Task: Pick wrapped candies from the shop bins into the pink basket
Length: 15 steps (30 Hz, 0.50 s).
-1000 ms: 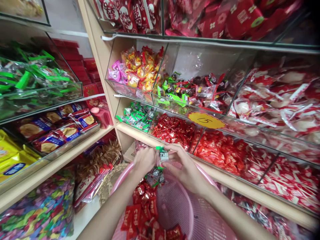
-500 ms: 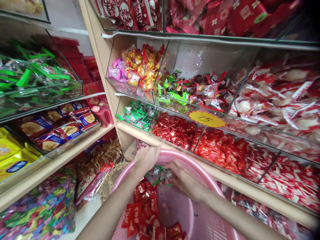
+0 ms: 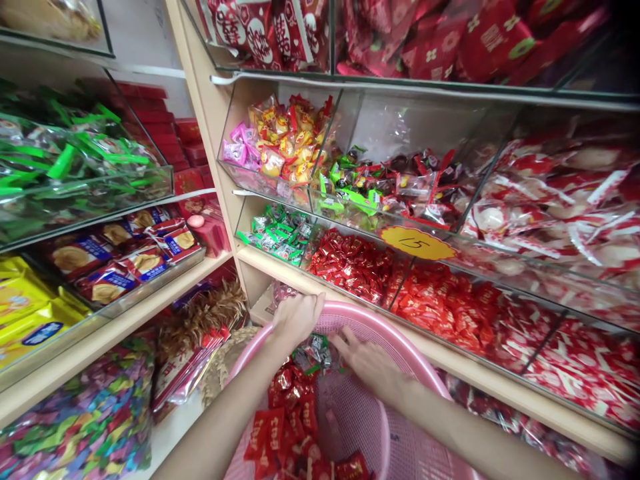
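Observation:
A pink basket (image 3: 415,337) sits low in front of the shelves. My left hand (image 3: 299,319) is closed on its far rim. Inside, my right hand (image 3: 367,360) has its fingers apart, beside the green and silver candies (image 3: 316,352) at the far side; nothing shows between them. Red packets (image 3: 275,433) lie in the near left part of the basket, with shiny red candies (image 3: 290,383) just beyond them.
Clear bins on the shelf ahead hold red candies (image 3: 350,265) and green candies (image 3: 280,235). A yellow price tag (image 3: 419,243) hangs above. At the left are biscuit packs (image 3: 145,260) and a bag of colourful pieces (image 3: 85,413). The shelf edge (image 3: 270,263) runs just behind the basket.
The fingers of my right hand have spread and drawn slightly away from the green and silver candies. My left hand stays on the rim. The view has shifted slightly.

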Each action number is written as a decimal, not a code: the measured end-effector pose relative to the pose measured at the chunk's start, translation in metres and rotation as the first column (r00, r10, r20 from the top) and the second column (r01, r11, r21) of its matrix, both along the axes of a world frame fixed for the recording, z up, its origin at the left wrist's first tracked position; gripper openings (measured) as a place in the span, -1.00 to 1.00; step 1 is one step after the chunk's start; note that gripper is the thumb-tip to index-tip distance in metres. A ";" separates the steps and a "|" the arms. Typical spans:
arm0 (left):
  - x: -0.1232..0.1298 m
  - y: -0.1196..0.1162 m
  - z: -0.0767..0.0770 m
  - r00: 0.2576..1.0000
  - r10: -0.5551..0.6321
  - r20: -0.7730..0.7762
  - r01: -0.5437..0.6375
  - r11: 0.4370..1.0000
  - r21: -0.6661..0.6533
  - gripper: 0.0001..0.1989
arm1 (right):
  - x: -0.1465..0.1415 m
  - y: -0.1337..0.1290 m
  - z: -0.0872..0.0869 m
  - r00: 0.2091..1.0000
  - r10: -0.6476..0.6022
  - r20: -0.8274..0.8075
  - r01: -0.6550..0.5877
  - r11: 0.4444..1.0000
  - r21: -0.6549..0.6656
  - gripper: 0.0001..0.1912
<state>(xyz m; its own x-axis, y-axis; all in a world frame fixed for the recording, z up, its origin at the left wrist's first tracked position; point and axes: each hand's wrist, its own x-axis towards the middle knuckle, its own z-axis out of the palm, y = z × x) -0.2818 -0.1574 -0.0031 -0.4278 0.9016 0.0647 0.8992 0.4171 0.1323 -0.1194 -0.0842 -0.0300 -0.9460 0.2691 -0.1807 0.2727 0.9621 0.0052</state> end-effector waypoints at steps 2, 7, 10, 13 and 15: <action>-0.001 0.001 0.000 1.000 -0.006 0.008 0.006 1.000 -0.003 -0.43 | -0.004 -0.004 0.008 0.999 0.007 0.037 -0.010 0.996 0.090 -0.42; -0.001 0.001 -0.003 0.999 0.031 0.041 -0.032 0.999 0.030 -0.34 | -0.028 -0.002 0.063 0.999 0.015 0.032 -0.018 0.994 0.108 -0.78; -0.001 0.001 -0.004 0.997 0.031 0.068 -0.034 0.999 0.040 -0.38 | -0.060 0.003 0.098 0.997 -0.015 -0.071 0.025 0.990 0.142 -0.78; -0.001 0.001 -0.003 0.996 0.013 0.086 -0.017 0.999 0.043 -0.45 | -0.107 0.005 0.114 0.984 0.041 -0.173 -0.006 0.980 0.200 -0.74; -0.001 0.000 -0.001 0.996 0.004 0.089 -0.009 0.999 0.049 -0.45 | -0.142 0.006 0.115 0.974 0.086 -0.208 -0.039 0.975 0.221 -0.70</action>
<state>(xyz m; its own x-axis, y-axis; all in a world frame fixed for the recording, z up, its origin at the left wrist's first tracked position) -0.2826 -0.1572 -0.0041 -0.4397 0.8954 0.0702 0.8802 0.4141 0.2317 -0.2612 -0.0779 0.0854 -0.9723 0.2181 0.0843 0.2292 0.9600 0.1606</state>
